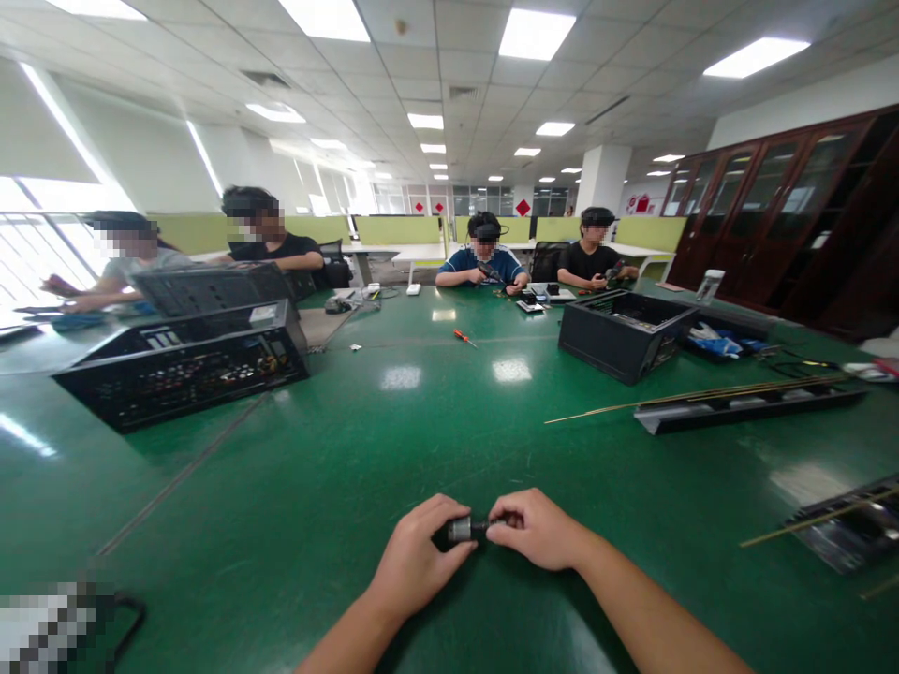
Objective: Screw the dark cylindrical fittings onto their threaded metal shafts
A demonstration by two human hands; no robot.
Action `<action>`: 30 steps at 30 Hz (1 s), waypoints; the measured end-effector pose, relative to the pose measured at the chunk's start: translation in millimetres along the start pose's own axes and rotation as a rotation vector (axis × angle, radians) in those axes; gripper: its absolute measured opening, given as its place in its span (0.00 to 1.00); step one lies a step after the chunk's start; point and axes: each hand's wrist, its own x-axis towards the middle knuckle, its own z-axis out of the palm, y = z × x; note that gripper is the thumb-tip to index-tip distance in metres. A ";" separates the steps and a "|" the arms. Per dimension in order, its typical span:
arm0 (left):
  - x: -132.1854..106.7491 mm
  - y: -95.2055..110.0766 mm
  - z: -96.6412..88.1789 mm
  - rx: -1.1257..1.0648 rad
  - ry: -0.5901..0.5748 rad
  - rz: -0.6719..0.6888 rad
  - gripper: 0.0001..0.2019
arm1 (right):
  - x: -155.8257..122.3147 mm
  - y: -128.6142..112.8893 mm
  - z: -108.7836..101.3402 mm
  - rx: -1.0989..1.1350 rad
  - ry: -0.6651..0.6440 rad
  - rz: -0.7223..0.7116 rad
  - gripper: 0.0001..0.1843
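Over the near middle of the green table (393,449), my left hand (418,552) is closed round a small cylinder (461,531) with a silver-grey band and dark ends. Its fingers and thumb grip the cylinder from the left. A thin dark shaft-like part sticks out on the right side. My right hand (539,529) pinches the end of that thin part between thumb and fingers. Both hands are close together, joined by this piece. The fingers cover its ends, so its exact kind cannot be made out.
An open black computer case (618,332) stands at right, another case (197,365) at left. Thin brass-coloured rods (590,415) lie by a long dark rail (744,409). An orange-handled screwdriver (461,335) lies farther off. Several people work around the far side.
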 end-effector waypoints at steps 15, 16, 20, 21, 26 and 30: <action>-0.8 0.0 -0.9 -0.001 0.006 -0.023 0.13 | -0.5 1.4 -1.9 0.002 -0.001 -0.025 0.08; -0.8 -0.3 -0.9 -0.002 0.007 -0.026 0.13 | -0.4 1.6 -2.0 -0.004 -0.003 -0.026 0.09; -1.2 -2.6 -0.4 0.006 0.005 -0.033 0.13 | -0.6 1.0 -2.8 -0.026 -0.004 -0.036 0.09; -1.3 -3.3 -0.2 0.007 0.007 -0.031 0.13 | -0.8 0.8 -2.9 -0.026 -0.002 -0.041 0.09; -1.8 -5.0 0.1 0.001 0.011 -0.029 0.13 | -1.0 2.5 -1.9 -0.022 0.009 -0.047 0.10; -1.5 -3.5 -0.7 0.012 0.012 -0.032 0.14 | -0.3 5.1 -0.7 -0.021 0.016 -0.048 0.10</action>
